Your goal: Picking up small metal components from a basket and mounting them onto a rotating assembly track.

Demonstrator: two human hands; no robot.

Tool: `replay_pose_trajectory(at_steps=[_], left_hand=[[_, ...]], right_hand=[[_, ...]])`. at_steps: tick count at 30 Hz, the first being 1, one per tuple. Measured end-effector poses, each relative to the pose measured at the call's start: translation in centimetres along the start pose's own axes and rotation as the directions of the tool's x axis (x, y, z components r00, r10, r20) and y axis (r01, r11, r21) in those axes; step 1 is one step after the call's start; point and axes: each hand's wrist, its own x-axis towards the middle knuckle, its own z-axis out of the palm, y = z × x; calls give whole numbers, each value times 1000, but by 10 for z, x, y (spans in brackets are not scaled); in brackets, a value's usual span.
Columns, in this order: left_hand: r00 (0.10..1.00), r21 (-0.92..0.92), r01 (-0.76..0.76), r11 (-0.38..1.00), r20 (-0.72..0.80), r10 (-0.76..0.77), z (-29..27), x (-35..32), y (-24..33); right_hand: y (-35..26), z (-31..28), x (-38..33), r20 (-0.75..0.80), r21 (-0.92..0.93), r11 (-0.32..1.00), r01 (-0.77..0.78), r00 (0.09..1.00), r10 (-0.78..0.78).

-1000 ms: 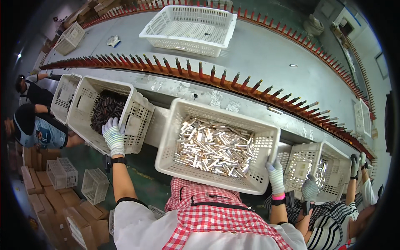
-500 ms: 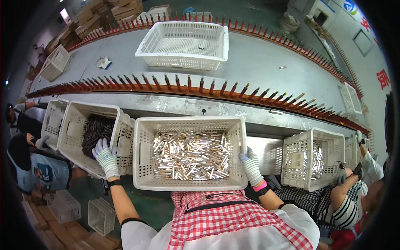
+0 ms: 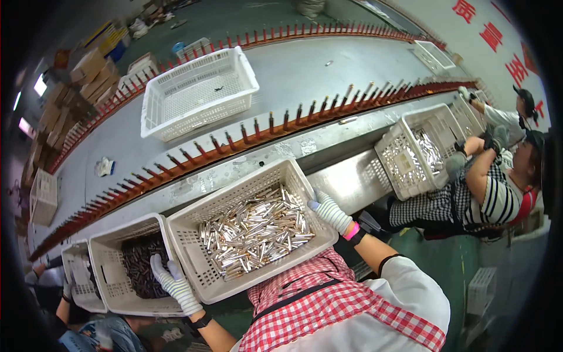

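A white plastic crate [image 3: 193,242] of slim shiny metal tubes [image 3: 258,229] stands tilted in view before my red-checked apron. My right hand [image 3: 331,212], in a striped white glove with grey fingertips, grips that crate's right rim. My left hand [image 3: 174,283], gloved alike, is beside the same crate's left wall. Its fingers are spread over the neighbouring crate [image 3: 108,267], which holds dark slender pieces [image 3: 142,264]. Nothing shows between those fingers.
Beyond a row of upright red-and-black pins [image 3: 243,132] stands a large white crate [image 3: 193,114]. A glove [image 3: 104,167] lies left of it. At right, co-workers [image 3: 478,182] sit by another crate of shiny parts [image 3: 404,170]. A person's denim garment [image 3: 111,334] shows lower left.
The view has swung right, tilting the whole scene. My left hand has shifted nearer the crate of shiny tubes, its fingers still over the dark pieces. My right hand stays at the rim.
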Motion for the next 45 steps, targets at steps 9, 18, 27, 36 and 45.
replay_pose_trajectory(at_steps=[9, 18, 27, 36, 45], left_hand=[[915, 291, -404, 868, 146, 377, 86, 86, -17], [773, 419, -498, 759, 611, 170, 144, 110, 59], [755, 591, -228, 774, 609, -244, 192, 136, 88], [810, 543, -54, 838, 515, -282, 184, 131, 79], [826, 492, -35, 870, 504, -252, 187, 128, 72]], right_hand=[[-18, -35, 26, 242, -534, 826, 181, 969, -56], [-57, -93, 149, -487, 207, 899, 387, 838, -249], [-76, -83, 259, -710, 68, 933, 354, 674, -204], [-100, -92, 253, -926, 183, 631, 754, 347, -147], [-98, -67, 273, -789, 52, 767, 639, 498, -361]])
